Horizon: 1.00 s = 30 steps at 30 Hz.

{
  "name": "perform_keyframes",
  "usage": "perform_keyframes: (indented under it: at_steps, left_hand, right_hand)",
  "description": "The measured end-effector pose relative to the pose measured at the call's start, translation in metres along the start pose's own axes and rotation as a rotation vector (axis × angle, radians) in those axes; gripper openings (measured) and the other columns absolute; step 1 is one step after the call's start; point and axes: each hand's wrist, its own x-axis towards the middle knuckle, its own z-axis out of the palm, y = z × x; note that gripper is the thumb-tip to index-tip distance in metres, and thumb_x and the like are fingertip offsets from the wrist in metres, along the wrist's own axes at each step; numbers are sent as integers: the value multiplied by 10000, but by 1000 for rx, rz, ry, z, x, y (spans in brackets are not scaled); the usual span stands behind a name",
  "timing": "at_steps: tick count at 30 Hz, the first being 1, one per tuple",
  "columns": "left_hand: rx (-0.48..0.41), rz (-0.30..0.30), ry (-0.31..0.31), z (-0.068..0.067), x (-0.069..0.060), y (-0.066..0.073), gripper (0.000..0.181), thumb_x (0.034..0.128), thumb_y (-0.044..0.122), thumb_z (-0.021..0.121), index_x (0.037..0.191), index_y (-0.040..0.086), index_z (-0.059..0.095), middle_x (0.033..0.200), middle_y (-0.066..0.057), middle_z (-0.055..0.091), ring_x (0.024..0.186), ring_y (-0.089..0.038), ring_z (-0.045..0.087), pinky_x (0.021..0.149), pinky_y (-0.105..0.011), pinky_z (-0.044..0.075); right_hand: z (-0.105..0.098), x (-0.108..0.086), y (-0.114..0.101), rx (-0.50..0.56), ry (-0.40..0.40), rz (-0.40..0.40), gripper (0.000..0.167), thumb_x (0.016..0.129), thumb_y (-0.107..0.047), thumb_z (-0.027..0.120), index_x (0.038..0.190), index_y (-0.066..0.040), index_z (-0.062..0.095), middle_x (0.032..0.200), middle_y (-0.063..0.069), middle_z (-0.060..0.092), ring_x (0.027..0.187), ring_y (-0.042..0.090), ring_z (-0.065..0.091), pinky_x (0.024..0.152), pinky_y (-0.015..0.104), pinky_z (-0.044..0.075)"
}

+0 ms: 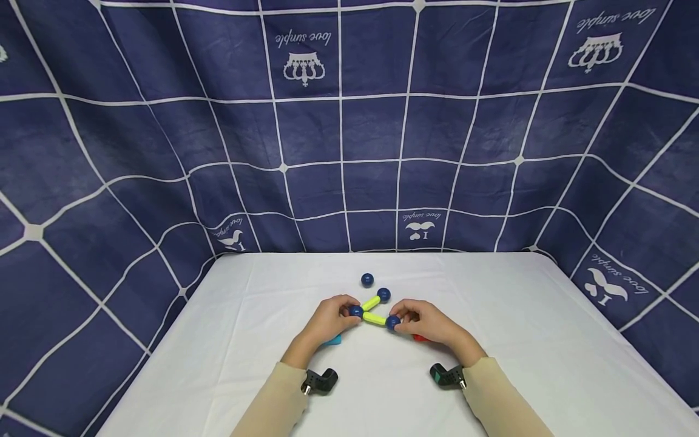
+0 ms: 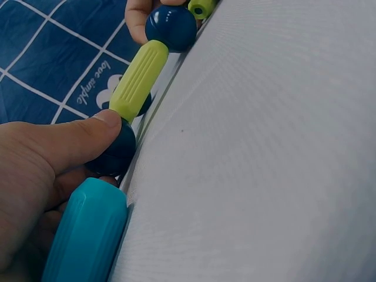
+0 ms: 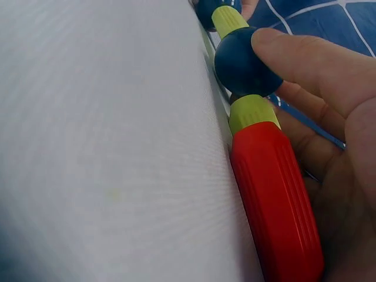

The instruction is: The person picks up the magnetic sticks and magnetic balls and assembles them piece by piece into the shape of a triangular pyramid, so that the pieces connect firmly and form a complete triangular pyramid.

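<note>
My left hand pinches a dark blue ball at the corner of a V-shaped piece. From that ball run two yellow-green rods, one short rod angling away to a far blue ball and another rod reaching right. On the right rod's end is a blue ball, held between thumb and fingers of my right hand. A teal rod lies beside my left hand. Under my right hand lie a red rod and a yellow-green rod, partly hidden behind it.
A loose blue ball sits farther back on the white-covered table. Blue curtain with white grid lines stands behind the table and at both sides. Black wrist devices hang from the sleeves.
</note>
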Motion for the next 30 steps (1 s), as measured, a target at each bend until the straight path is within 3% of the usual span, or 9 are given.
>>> perform_keyframes:
  at_steps: [9, 17, 30]
  left_hand:
    - [13, 5, -2, 0, 1, 0, 305, 866, 203, 786, 1154, 137, 706, 847, 36, 621, 754, -96, 528, 660, -216, 445]
    - [12, 6, 1, 0, 0, 0, 308, 865, 198, 787, 1154, 133, 705, 851, 35, 623, 753, -95, 527, 660, -216, 446]
    - [14, -17, -7, 1, 0, -1, 316, 872, 205, 780, 1172, 143, 703, 847, 37, 622, 756, -92, 530, 665, -215, 447]
  right_hand:
    - [-1, 1, 1, -36, 42, 9, 260, 897, -244, 749, 1148, -212, 692, 948, -9, 632, 817, 146, 543, 707, 227, 466]
    - [-9, -1, -3, -48, 28, 2, 306, 903, -234, 740, 1195, -161, 683, 1066, 10, 684, 859, 135, 566, 741, 221, 484]
    - [-29, -11, 0, -70, -29, 30, 179, 883, -236, 756, 1050, -174, 740, 960, -24, 701, 842, 129, 555, 752, 227, 452]
